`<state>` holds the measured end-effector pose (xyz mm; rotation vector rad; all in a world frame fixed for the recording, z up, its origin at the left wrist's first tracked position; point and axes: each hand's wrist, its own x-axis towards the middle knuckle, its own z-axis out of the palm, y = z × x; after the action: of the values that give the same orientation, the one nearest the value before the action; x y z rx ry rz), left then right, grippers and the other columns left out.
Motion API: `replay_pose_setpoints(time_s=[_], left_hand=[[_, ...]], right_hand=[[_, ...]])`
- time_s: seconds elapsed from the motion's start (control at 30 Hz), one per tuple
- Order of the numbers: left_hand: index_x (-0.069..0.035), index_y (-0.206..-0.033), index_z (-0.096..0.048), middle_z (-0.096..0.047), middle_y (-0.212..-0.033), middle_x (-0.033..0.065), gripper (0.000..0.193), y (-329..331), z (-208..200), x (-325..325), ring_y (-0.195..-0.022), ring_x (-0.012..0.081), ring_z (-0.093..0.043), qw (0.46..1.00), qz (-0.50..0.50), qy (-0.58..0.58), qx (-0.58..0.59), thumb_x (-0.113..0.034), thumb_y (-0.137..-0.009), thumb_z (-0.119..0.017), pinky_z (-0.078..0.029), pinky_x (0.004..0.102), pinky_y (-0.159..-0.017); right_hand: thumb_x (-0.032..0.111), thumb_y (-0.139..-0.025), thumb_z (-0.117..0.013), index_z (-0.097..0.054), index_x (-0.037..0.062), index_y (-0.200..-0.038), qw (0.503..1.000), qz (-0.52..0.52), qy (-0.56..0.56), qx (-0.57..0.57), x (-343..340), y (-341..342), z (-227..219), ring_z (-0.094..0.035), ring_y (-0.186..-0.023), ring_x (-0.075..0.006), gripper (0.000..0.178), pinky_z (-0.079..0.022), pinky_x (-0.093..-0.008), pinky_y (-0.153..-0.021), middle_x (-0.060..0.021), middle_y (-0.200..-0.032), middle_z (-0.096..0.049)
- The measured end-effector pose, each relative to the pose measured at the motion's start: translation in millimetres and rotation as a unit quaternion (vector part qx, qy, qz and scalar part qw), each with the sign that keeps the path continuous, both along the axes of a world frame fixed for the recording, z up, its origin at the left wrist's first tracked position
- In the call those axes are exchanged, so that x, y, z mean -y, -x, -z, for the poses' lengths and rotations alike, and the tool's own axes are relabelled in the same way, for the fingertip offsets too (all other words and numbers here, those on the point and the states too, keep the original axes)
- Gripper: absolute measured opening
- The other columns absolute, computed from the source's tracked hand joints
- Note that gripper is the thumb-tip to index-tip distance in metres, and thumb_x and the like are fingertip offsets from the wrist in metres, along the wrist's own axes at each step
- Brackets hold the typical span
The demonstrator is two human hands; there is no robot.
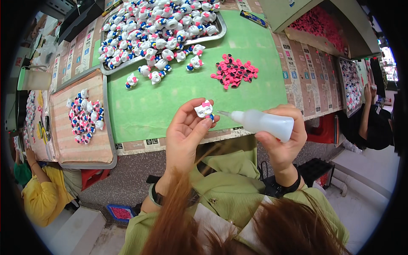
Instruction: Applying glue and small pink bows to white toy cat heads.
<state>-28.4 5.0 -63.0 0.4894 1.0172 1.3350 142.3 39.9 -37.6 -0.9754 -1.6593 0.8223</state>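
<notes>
So, the green mat [140,114] is the spot to look at, and there's a lot crowded around it. A steel tray [223,29] overlaps its far left corner, heaped with white, blue and pink figurines, and a few loose figurines [196,63] have landed on the mat just in front of that. A pile of pink parts [233,72] with dark ovals sits on the mat's far right portion. Off the mat's left side there's a second tray [80,155] with a pink lining and a smaller heap of figurines in it. Past the mat's far right corner is a bin [319,27] of more pink bits, and a patterned blue tube [253,18] lies by the mat's far edge. Long hair [170,212] hangs in on the near side of the mat and covers some of the left wrist.

Now the grip: the left hand [187,129] has a figurine [204,109] pinched between thumb and fingers, up at the fingertips over the mat's near part, white head and pink bow showing. The right hand [282,142] is wrapped round a white bottle [270,125] by the mat's near right corner, bottle tipped sideways, thin nozzle just beside the figurine.
</notes>
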Motion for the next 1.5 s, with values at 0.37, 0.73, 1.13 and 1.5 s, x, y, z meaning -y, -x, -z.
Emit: replay_pose_setpoints(time_s=[0.37,0.73,1.13,1.5], left_hand=[[0.001,-0.114,-0.038,-0.048,-0.113,0.0162,0.035,0.4,-0.8,1.1,-0.090,0.0174,-0.054,1.000,0.005,-0.015,-0.002,-0.001,-0.081,-0.048,-0.042,0.0286,-0.081],[0.001,-0.114,-0.039,-0.048,-0.111,0.0155,0.035,-0.3,5.4,-0.8,-0.090,0.0174,-0.054,1.000,-0.016,-0.018,-0.018,0.000,-0.080,-0.048,-0.042,0.0280,-0.080],[0.000,-0.112,-0.041,-0.050,-0.108,0.0141,0.033,-0.3,9.5,-4.6,-0.087,0.0165,-0.055,0.999,-0.033,-0.004,-0.022,0.001,-0.079,-0.048,-0.044,0.0260,-0.076],[0.000,-0.112,-0.040,-0.050,-0.109,0.0144,0.034,-1.5,7.1,-5.6,-0.086,0.0163,-0.055,1.000,-0.003,0.000,-0.014,0.000,-0.079,-0.049,-0.044,0.0256,-0.075]], right_hand=[[0.011,-0.059,-0.076,-0.053,0.0021,-0.086,1.000,0.005,-0.011,0.013,-2.6,0.6,1.0,-0.054,-0.064,-0.0143,0.036,-0.042,-0.0238,-0.057,-0.0077,-0.075,-0.056],[0.005,-0.069,-0.066,-0.046,0.0002,-0.088,0.959,0.078,0.137,-0.236,-12.0,-12.1,12.8,-0.050,-0.068,-0.0092,0.028,-0.041,-0.0233,-0.060,-0.0051,-0.078,-0.054],[0.002,-0.071,-0.061,-0.038,-0.0004,-0.100,0.939,0.329,-0.076,0.068,-72.6,-55.7,59.9,-0.051,-0.080,-0.0160,0.037,-0.041,-0.0273,-0.068,-0.0099,-0.087,-0.053],[0.002,-0.071,-0.055,-0.057,0.0003,-0.088,0.941,0.075,-0.107,0.311,-78.9,-23.7,62.8,-0.054,-0.068,-0.0256,0.018,-0.043,-0.0310,-0.063,-0.0112,-0.076,-0.057]])
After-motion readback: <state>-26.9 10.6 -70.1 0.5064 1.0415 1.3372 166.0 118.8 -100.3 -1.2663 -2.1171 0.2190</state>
